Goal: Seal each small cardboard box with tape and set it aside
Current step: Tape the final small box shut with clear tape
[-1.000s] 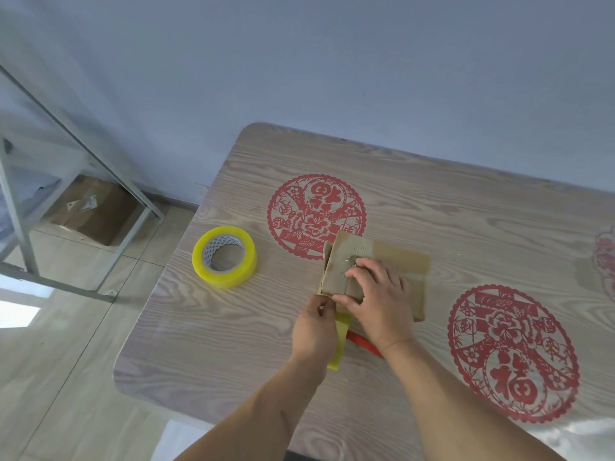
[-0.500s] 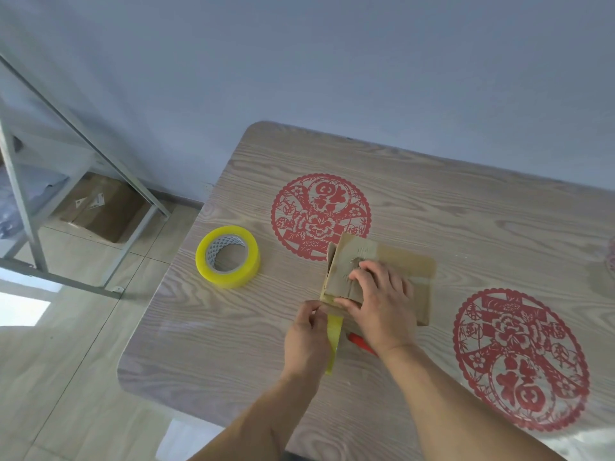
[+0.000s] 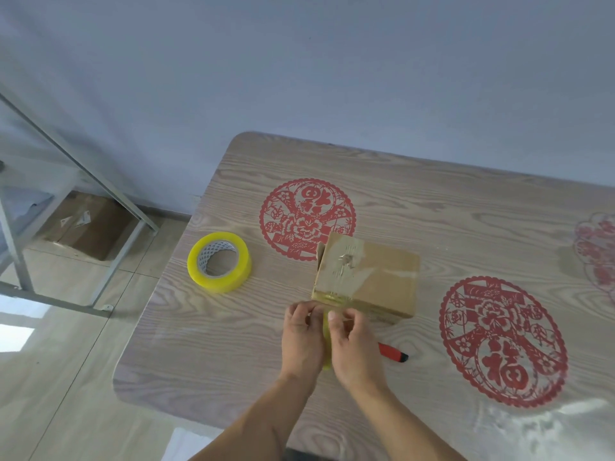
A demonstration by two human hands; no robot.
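Both your left hand (image 3: 301, 331) and right hand (image 3: 351, 341) pinch the yellow tape strip (image 3: 326, 327) with curled fingers at the near edge of the small brown cardboard box (image 3: 366, 277). Pull unevenly and it could wrinkle or stick to itself.

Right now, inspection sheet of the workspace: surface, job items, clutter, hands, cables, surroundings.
Surface: wood-grain table with red paper-cut decals.
Job's things: small cardboard box, tape across its top; yellow tape strip hangs from its near edge; tape roll lies left of it, apart.
Clutter: red cutter, near side of the box.
Hands: left hand and right hand both pinch the strip.
Cables: nothing seen.
Surroundings: metal rack, large carton on the floor, blue wall.
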